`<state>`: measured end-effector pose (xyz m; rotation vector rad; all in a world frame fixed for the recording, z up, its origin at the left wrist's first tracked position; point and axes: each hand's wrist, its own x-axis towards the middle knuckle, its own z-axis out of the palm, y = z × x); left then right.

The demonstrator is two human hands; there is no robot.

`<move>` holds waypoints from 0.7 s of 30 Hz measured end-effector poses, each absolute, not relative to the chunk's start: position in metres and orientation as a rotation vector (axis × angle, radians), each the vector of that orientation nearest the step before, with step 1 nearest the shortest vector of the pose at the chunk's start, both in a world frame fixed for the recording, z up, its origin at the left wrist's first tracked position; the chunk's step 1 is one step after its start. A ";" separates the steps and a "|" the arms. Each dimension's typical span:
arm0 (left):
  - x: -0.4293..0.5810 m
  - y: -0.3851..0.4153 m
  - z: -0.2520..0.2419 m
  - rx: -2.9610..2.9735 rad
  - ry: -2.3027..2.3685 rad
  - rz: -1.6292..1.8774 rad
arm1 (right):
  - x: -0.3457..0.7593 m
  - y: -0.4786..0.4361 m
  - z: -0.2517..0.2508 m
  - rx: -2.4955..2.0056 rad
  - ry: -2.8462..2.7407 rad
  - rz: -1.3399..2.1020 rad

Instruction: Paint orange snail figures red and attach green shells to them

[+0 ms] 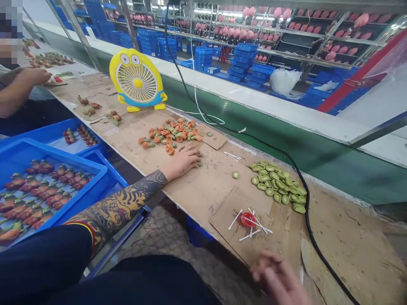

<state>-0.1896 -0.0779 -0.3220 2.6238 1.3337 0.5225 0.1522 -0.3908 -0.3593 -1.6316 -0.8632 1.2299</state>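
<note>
My left hand [182,162] lies palm down on the cardboard-covered bench [203,190], its tattooed forearm stretched out. The fingers are spread flat, their tips touching a small green piece [200,163]. Just beyond is a pile of orange and green toy pieces [173,133]. My right hand [278,279] is low at the bench's near edge, blurred, with loosely bent fingers; I see nothing in it. It is close to a red paint blob [247,219] crossed by several cotton swabs. A heap of green discs [280,186] lies further right, and a single disc [235,174] sits apart.
A yellow desk fan [136,80] stands at the back. A black cable [305,199] runs along the bench past the discs. Blue trays [95,169] of painted figures sit at my left. Another person's arm [19,87] works at the far left. Two white sticks [232,156] lie mid-bench.
</note>
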 end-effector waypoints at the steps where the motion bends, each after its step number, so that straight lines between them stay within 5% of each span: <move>1: -0.190 -0.084 -0.322 2.635 1.321 0.555 | 0.154 -0.380 -0.348 -1.720 -0.756 1.067; 11: -0.141 -0.180 -0.326 1.507 0.872 1.067 | 0.153 -0.320 -0.342 -1.722 -0.775 0.843; 21: -0.115 -0.200 -0.329 0.937 0.695 1.077 | 0.137 -0.309 -0.321 -1.855 -0.949 0.772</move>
